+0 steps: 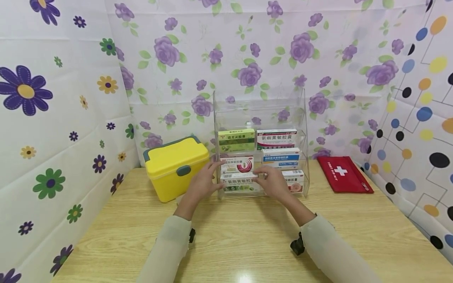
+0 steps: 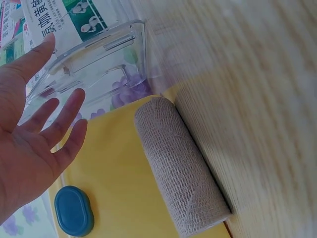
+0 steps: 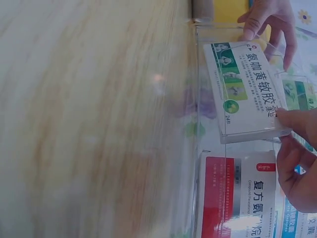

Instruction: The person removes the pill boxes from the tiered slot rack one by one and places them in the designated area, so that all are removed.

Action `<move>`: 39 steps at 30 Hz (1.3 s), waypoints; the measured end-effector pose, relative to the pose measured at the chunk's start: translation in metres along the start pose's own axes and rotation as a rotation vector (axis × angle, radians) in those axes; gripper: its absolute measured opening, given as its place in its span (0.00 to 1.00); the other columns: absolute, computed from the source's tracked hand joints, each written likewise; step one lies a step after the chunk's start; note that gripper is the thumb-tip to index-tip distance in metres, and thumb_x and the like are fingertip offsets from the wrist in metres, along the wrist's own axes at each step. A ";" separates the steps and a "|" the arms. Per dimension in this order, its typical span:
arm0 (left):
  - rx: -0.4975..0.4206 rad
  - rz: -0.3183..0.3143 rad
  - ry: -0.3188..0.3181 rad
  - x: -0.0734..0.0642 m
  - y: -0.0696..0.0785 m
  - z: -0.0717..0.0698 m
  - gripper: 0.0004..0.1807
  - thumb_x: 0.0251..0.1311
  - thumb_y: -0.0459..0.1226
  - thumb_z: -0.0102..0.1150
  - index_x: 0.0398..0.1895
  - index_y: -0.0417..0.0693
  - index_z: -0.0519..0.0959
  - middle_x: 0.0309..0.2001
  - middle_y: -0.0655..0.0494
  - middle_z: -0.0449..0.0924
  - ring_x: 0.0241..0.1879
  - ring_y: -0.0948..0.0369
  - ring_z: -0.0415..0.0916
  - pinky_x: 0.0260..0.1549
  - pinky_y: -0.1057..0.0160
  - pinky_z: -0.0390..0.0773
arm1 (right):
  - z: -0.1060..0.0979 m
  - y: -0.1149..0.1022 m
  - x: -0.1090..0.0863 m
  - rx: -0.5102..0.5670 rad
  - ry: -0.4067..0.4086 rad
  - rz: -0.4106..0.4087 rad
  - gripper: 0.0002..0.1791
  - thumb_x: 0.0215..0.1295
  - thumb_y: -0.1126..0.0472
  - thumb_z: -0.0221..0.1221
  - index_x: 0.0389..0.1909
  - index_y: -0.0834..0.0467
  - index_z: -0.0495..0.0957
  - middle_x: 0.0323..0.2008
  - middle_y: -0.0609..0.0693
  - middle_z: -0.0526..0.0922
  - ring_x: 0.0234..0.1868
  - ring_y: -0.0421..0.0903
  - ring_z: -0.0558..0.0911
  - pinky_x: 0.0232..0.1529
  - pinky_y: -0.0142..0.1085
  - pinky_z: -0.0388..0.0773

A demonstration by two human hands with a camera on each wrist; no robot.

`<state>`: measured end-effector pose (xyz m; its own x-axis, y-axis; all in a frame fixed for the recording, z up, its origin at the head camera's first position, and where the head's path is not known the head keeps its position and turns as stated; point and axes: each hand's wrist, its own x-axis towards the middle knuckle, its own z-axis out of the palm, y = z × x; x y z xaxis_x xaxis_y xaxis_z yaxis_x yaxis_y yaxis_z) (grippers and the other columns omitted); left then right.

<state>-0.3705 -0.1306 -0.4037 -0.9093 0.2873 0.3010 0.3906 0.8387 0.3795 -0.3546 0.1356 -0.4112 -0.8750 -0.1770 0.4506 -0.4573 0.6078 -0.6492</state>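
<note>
Nearest, the right hand (image 1: 270,181) pinches the right end of a white medicine box (image 1: 240,182); the left hand (image 1: 201,184) — fingers spread — has its thumb by the left end. The box is lowest left in the clear rack (image 1: 260,114) — yellow case (image 1: 178,161) left, red pouch (image 1: 341,184) right, flowered curtain (image 1: 226,39) far behind.

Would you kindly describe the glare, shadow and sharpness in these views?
Head view: bright glare on the table at the bottom edge; left wrist view: dark shadow along the beige mesh roll; right wrist view: glare over the red-striped box, legible large print on the white box.
</note>
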 end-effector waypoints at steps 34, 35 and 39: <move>-0.064 0.006 -0.026 -0.002 0.000 -0.001 0.49 0.51 0.39 0.76 0.74 0.73 0.59 0.72 0.54 0.62 0.43 0.58 0.77 0.37 0.58 0.80 | -0.033 -0.010 -0.007 0.105 0.071 0.029 0.13 0.65 0.59 0.66 0.48 0.58 0.85 0.47 0.56 0.85 0.39 0.51 0.87 0.28 0.37 0.82; -0.060 0.009 -0.025 -0.002 0.001 -0.001 0.49 0.51 0.39 0.76 0.74 0.73 0.59 0.72 0.54 0.62 0.43 0.58 0.77 0.37 0.57 0.80 | -0.034 -0.010 -0.007 0.104 0.072 0.028 0.13 0.65 0.59 0.66 0.48 0.58 0.85 0.46 0.56 0.86 0.38 0.51 0.87 0.28 0.37 0.82; -0.051 0.017 -0.020 -0.001 0.000 0.000 0.49 0.51 0.38 0.76 0.74 0.71 0.59 0.74 0.54 0.60 0.43 0.57 0.77 0.36 0.58 0.80 | -0.038 -0.011 -0.010 0.101 0.089 0.025 0.13 0.64 0.58 0.67 0.47 0.57 0.86 0.46 0.56 0.86 0.37 0.51 0.87 0.28 0.37 0.82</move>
<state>-0.3697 -0.1312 -0.4040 -0.9050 0.3108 0.2904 0.4122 0.8092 0.4186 -0.3350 0.1598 -0.3850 -0.8707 -0.0911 0.4834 -0.4536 0.5291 -0.7172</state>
